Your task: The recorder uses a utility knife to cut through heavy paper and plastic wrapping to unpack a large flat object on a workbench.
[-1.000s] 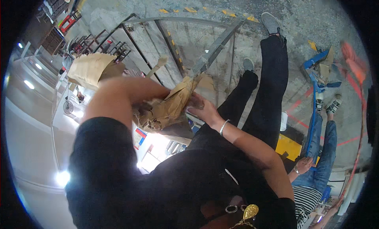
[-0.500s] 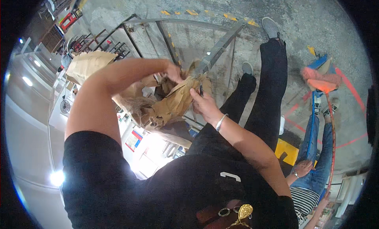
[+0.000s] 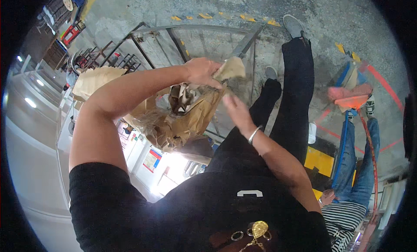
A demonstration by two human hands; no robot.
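A big brown paper bag (image 3: 197,113), crumpled and torn-edged, hangs open at the metal frame in front of me. Inside it lie crumpled brown paper (image 3: 179,97) and clear plastic wrap. My left hand (image 3: 203,73) reaches across the bag's top and grips its far right rim, where a flap of paper (image 3: 232,68) is folded over and blurred. Just right of that rim is my right hand (image 3: 239,111), a bracelet at its wrist, fingers stretched out and slightly blurred. It holds nothing that I can see.
The dark metal frame (image 3: 176,43) extends beyond the bag. At right, a co-worker in jeans (image 3: 365,147) stands with a pink-headed broom (image 3: 349,93) and an orange dustpan (image 3: 351,103). Yellow-black and red tape marks the concrete floor. A white table with papers lies lower left.
My right hand has let go of the bag's rim and moved slightly right and down. My left hand has come from inside the bag to its rim. The broom has shifted slightly.
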